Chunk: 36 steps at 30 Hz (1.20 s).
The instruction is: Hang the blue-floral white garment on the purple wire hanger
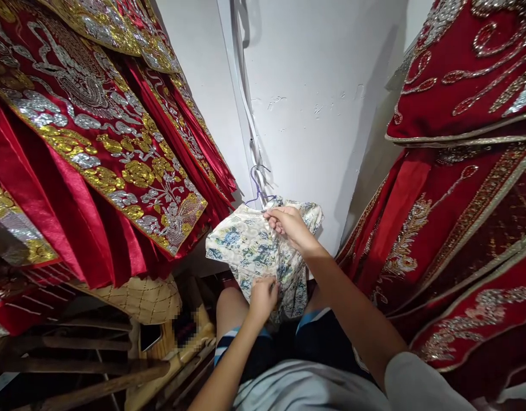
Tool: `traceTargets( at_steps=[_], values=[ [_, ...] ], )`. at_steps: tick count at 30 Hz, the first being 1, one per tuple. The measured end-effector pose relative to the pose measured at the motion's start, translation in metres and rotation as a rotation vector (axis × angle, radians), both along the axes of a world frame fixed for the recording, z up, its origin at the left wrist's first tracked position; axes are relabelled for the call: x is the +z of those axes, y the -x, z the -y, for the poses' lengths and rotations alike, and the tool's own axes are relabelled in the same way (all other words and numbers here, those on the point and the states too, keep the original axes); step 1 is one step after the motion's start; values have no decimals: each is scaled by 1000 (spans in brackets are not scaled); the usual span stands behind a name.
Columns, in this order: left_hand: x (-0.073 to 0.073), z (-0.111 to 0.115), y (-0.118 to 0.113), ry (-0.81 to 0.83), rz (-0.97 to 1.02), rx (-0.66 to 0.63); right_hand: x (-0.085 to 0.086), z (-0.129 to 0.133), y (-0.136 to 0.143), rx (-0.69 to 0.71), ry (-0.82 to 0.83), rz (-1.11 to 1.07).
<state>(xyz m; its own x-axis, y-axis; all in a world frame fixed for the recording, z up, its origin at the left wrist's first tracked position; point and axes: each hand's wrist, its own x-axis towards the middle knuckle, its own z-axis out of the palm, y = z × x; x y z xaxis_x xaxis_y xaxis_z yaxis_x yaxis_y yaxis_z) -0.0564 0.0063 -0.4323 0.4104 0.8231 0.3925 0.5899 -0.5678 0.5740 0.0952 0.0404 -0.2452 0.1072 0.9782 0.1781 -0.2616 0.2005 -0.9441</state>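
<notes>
A short-sleeved floral shirt, cream with blue and green flowers, hangs in front of my knees on a thin purple hanger. My right hand pinches the shirt's front edge close to the collar. Lower down, my left hand has its fingers curled on the same front edge near the middle of the shirt. The shirt's lower part falls between my legs, partly behind my left hand.
Red garments with gold and silver embroidery hang at the left, and beaded red garments at the right. White straps run down the white wall to the hanger. A wooden chair stands at lower left, with a phone-like object on it.
</notes>
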Motion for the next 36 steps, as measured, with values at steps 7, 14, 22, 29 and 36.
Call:
traceTargets(
  at_steps=[7,14,22,29,36],
  values=[
    [124,-42,-7,-278,443,3,-4,15,-3,-31,-19,61],
    [187,-55,-17,-481,217,-64,-24,6,-1,-153,-72,239],
    [163,-74,55,-128,1146,388,-103,14,10,-70,79,224],
    [65,-55,56,236,1226,419,-116,48,26,-105,114,136],
    [27,-21,22,338,1033,292,-138,67,-18,-139,219,175]
  ],
)
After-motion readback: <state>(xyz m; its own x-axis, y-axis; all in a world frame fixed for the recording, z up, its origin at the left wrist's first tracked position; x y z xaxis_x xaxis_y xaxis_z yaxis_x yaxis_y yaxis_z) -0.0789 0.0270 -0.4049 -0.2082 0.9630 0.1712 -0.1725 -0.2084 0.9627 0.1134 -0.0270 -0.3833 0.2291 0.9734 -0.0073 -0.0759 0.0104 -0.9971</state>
